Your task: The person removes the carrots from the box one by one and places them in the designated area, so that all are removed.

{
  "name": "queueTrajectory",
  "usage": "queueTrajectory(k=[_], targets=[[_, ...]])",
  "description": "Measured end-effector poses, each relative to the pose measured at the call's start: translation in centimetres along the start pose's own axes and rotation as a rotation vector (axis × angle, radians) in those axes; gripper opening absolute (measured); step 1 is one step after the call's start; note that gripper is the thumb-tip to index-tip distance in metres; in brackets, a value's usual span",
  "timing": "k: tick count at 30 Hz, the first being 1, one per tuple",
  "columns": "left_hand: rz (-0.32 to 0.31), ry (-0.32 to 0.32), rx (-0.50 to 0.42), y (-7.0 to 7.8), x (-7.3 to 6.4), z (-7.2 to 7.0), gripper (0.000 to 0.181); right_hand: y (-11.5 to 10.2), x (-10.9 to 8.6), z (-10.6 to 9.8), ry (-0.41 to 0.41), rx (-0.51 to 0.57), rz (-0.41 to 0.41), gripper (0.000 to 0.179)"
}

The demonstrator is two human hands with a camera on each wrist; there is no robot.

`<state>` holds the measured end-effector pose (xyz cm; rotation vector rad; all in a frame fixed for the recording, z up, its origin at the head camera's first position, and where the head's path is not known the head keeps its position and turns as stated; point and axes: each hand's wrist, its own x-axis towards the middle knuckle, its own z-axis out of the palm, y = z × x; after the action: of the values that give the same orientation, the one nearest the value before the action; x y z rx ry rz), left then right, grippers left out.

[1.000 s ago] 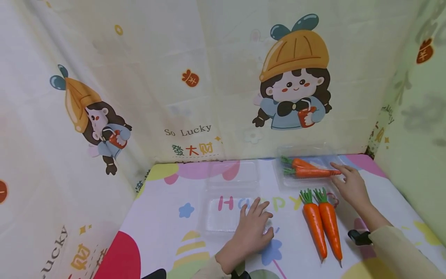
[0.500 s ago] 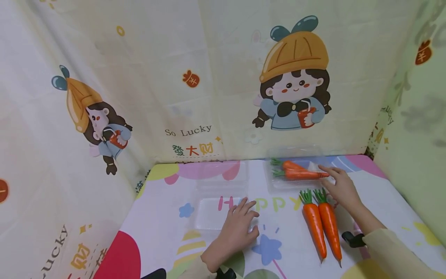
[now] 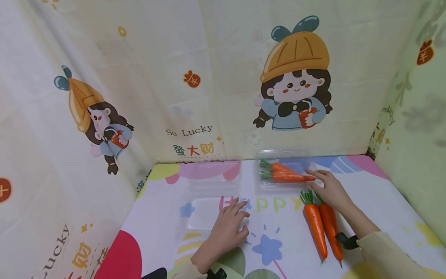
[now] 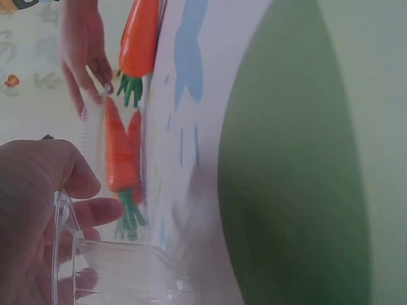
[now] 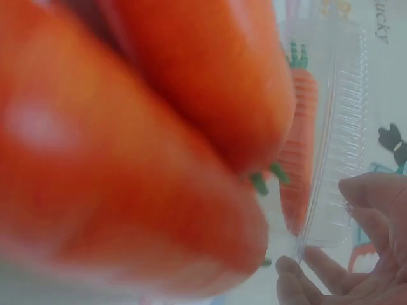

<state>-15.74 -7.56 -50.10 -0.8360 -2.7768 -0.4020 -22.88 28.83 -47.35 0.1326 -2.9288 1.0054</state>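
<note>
My left hand holds the right end of an open clear plastic clamshell box. In the left wrist view, the thumb and fingers lie on either side of this box's rim. Farther back, my right hand grips the right end of a second clear clamshell box, its lid raised against the backdrop. Inside this box lie two orange carrots, green tops to the left. In the right wrist view, the fingers and thumb span the box's end.
Two more carrots lie side by side on the table, tops away from me, just below my right forearm. They fill much of the right wrist view. A printed cloth backdrop rises behind the table's far edge.
Both hands have moved left, each bringing its box along over the table. The two loose carrots stay where they were; my right wrist now partly covers one of them.
</note>
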Motion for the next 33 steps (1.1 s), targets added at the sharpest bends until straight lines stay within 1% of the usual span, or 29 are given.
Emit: queueTrajectory(k=[5,8,12,14,19,21,27,30,32,33], targets=[[-0.001,0.008,-0.001,-0.9,-0.4,-0.1,0.022,-1.0,-0.3,0.5,-0.007,0.014,-0.018,0.051],[0.004,0.017,0.000,-1.5,-0.6,-0.2,0.022,-1.4,-0.4,0.8,0.002,0.025,-0.059,0.051],[0.015,0.005,-0.008,-2.5,-1.0,-0.6,0.023,-2.0,-0.4,1.2,0.003,0.039,-0.100,0.050],[0.021,-0.002,-0.015,-3.0,-1.2,-0.9,0.023,-2.3,-0.4,1.4,-0.007,0.034,-0.104,0.050],[0.029,0.006,-0.037,-4.1,-1.6,-1.5,0.024,-3.0,-0.6,1.8,-0.006,0.032,-0.136,0.048],[0.025,0.004,-0.041,-4.4,-1.7,-1.7,0.024,-3.3,-0.6,1.9,-0.004,0.039,-0.140,0.048],[0.006,0.001,-0.022,-5.1,-2.0,-1.9,0.022,-3.7,-0.8,2.3,-0.023,0.043,-0.115,0.051],[-0.008,0.033,-0.008,-5.2,-2.0,-1.9,0.021,-3.7,-0.9,2.4,-0.018,0.050,-0.128,0.051],[-0.019,0.070,-0.013,-4.9,-1.7,-2.0,0.024,-3.6,-1.0,2.3,0.002,0.055,-0.142,0.051],[-0.032,0.091,-0.029,-4.6,-1.4,-2.0,0.024,-3.6,-1.1,2.2,0.014,0.063,-0.141,0.051]])
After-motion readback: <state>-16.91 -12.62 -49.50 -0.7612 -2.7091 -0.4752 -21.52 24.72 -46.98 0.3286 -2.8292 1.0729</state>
